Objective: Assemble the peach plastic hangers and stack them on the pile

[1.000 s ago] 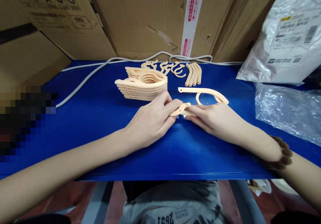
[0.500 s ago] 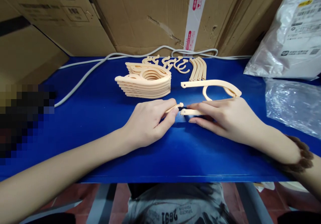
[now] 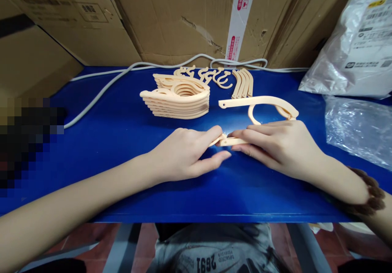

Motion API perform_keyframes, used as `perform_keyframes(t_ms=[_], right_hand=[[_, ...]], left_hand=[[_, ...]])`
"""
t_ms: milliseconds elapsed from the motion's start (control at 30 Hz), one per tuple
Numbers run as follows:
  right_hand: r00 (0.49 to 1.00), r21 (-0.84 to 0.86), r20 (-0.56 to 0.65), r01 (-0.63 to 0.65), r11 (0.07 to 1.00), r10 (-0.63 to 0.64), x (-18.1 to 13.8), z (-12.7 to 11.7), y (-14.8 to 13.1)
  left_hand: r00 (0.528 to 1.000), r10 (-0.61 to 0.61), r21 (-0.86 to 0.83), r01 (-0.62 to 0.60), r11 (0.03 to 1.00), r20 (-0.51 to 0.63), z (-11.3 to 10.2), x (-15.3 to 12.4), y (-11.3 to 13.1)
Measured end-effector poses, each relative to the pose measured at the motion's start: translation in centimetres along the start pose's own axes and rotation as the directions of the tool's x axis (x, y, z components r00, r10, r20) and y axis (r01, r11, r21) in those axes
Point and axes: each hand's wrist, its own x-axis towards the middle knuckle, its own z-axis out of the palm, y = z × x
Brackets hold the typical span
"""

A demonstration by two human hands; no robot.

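Observation:
My left hand (image 3: pixel 190 154) has its index finger on a small cream plastic hanger hook (image 3: pixel 216 139), with the thumb stretched out apart below. The hook's end meets the pivot end of a folding hanger (image 3: pixel 232 142), which my right hand (image 3: pixel 272 144) grips from above. Most of the hanger lies under my right fingers, but its long upper arm (image 3: pixel 260 100) swings open behind the hand. A curved inner part shows between hanger arm and hand. Behind my left hand rests a stack of folded cream hangers (image 3: pixel 180 105).
Several loose hooks (image 3: pixel 219 77) and several curved hanger arms (image 3: pixel 243 83) lie at the back of the blue table (image 3: pixel 92 154). A white cable (image 3: pixel 101 97) runs along cardboard boxes (image 3: pixel 183 28). Plastic bags (image 3: pixel 352 52) occupy the right side; a pixelated dark object (image 3: pixel 27 142) is at left.
My left hand has brought the hook down and right against the hanger's end. My left thumb has moved away from the hook. The right hand has stayed nearly in place.

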Motion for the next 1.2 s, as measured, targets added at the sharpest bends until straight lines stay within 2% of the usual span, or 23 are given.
perform_keyframes(t_ms=[100,167,467,600,900,1200], right_hand=[[1.000,0.020,0.017,0.008,1.000,-0.008,0.0,0.0,-0.3],[0.999,0.035,0.039,-0.003,0.999,0.001,0.0,0.0,-0.4],[0.999,0.020,0.032,-0.016,1.000,0.016,0.0,-0.2,-0.5],[0.999,0.033,0.032,-0.012,0.999,0.011,-0.1,0.0,-0.4],[0.994,0.072,0.102,-0.054,0.996,0.046,0.1,0.1,-0.4],[0.960,0.301,0.252,-0.199,0.933,0.123,0.6,-0.3,-0.2]], left_hand=[[0.997,0.042,0.234,-0.026,0.972,-0.064,0.5,-0.2,0.0],[0.996,0.058,0.320,-0.033,0.947,-0.071,0.7,-0.2,0.1],[0.999,-0.004,0.254,0.012,0.967,-0.032,0.3,-0.1,-0.1],[1.000,-0.003,0.313,-0.003,0.950,0.019,-0.1,0.0,0.0],[0.989,0.142,0.523,-0.102,0.846,-0.038,0.0,-0.1,-0.1],[0.966,0.255,0.694,-0.157,0.702,-0.038,-0.5,-0.1,0.4]])
